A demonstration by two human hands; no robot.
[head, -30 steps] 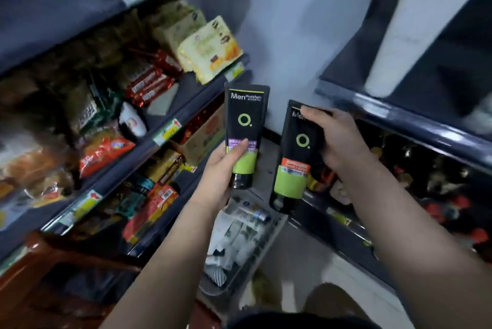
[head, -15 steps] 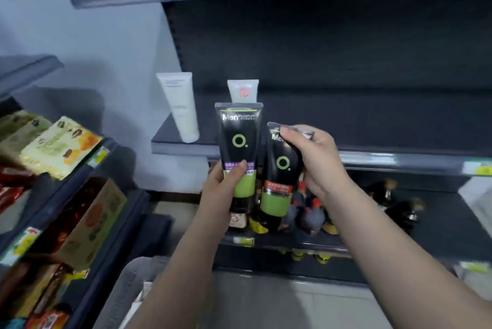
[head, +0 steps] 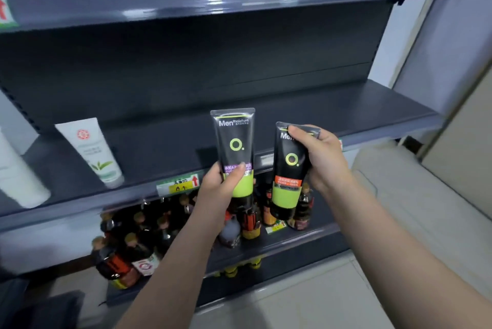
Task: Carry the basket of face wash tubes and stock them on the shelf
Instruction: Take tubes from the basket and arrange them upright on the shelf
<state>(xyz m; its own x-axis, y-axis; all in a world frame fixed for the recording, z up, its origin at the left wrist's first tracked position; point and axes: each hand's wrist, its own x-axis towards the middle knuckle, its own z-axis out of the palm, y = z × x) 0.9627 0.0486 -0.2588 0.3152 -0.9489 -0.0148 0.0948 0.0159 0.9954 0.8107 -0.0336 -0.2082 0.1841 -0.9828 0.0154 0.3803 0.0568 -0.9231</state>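
hands hold black tubes; shelf ahead

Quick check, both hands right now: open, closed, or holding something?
Left hand: closed, holding the purple-banded black tube near its lower half.
Right hand: closed, holding the orange-banded black tube near its top.

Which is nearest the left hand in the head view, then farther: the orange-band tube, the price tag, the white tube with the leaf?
1. Price tag: on the shelf edge, just left of the left hand.
2. Orange-band tube: to its right, gripped by the right hand.
3. White tube with the leaf: far left on the shelf.
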